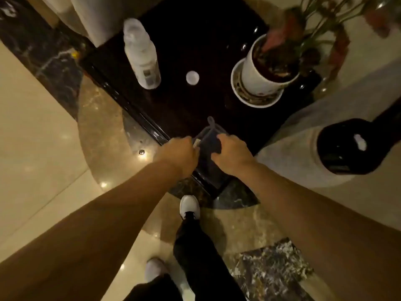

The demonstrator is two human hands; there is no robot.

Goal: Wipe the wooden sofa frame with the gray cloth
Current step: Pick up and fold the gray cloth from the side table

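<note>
I see both hands, left hand (178, 155) and right hand (232, 155), closed on the cloth (209, 141) at the near corner of the dark counter (195, 51). It looks gray-blue, limp and light (blurred), so I'd pinch opposite edges to spread it.

One dark glossy table (195, 40) carries the things. On it stands one white spray bottle (142, 55) toward the far left edge, and one small white round cap (192, 78) lies near the middle. One white plant pot (258, 77) sits in one white saucer (238, 92) at the far right side, holding one plant (303, 25) with green and reddish leaves. One gray cloth (209, 140) is at the near corner, held between two hands, the left (176, 154) and the right (233, 154). Two white shoes show on the floor, one (189, 206) nearer the table and one (155, 269) farther back.
</note>
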